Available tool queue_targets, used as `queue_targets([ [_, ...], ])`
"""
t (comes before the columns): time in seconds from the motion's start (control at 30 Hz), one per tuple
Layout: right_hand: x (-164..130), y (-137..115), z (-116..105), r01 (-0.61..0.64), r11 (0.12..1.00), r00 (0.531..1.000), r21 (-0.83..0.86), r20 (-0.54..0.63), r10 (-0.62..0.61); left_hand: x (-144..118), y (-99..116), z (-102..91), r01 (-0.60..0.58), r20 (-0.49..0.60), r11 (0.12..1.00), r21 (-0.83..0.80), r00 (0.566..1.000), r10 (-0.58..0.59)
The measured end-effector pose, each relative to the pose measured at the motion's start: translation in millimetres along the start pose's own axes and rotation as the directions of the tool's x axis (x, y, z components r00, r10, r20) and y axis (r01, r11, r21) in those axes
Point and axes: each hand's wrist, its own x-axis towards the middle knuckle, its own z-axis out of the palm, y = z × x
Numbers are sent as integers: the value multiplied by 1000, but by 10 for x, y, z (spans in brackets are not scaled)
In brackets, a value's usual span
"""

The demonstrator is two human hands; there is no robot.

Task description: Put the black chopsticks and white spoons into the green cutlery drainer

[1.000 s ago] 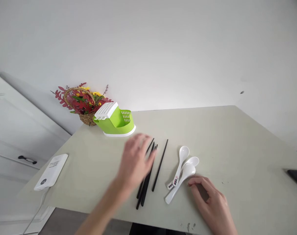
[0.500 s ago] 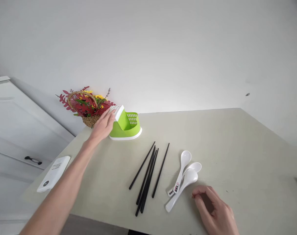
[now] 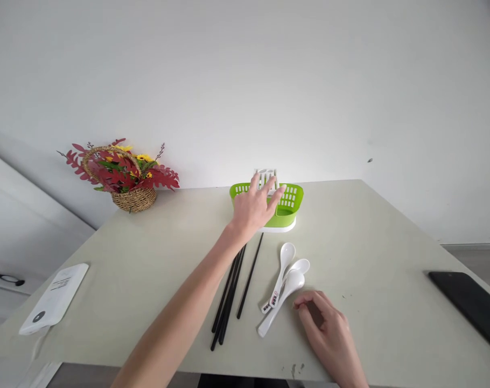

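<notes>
The left hand (image 3: 255, 207) reached across the middle of the frame and lay on the near rim of the green cutlery holder (image 3: 291, 207), fingers spread over its white slotted insert (image 3: 266, 175); whether the fingers actually gripped the rim or merely rested on it could not be told. The holder stood upright on the table (image 3: 374, 226), just above the centre of the frame, near the table's far edge.

Just below the holder lay a bundle of black chopsticks (image 3: 229, 293), pointing toward it, the forearm crossing their upper ends. To their right, three white spoons (image 3: 283, 283) lay overlapping, bowls toward the holder.

The right hand (image 3: 329, 334), at the lower right of centre, rested on the table with fingers loosely curled, holding nothing, its fingertips just beside the spoon handles.

A wicker flower basket (image 3: 127, 183) stood at the upper left by the wall. A white device (image 3: 53, 296) lay at the lower left, and a black phone (image 3: 469, 304) lay at the right edge.
</notes>
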Motion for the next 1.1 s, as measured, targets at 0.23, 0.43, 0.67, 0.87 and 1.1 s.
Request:
queue_targets([
  [0.23, -22, -60, 45, -15, 1000, 999, 4, -39, 15, -263, 17, -124, -25, 24, 976, -215, 999, 31],
  [0.43, -16, -49, 60, -18, 1000, 999, 1, -49, 18, -892, -820, 58, -22, -316, 922, -387, 942, -110],
  [0.67, -15, -22, 105, -35, 999, 996, -36, -83, 31, -1407, -1587, 392, 96, 135, 941, -325, 989, -55],
  [0.87, -2, 75, 118, -39, 997, 995, -74, -98, 32, -1503, -1552, 393, 13, 154, 951, -308, 987, 36],
  [1.1, 49, 303, 31, 67, 975, 998, -212, -2, -69, -1570, -1481, 373, 26, 188, 968, -248, 982, 21],
])
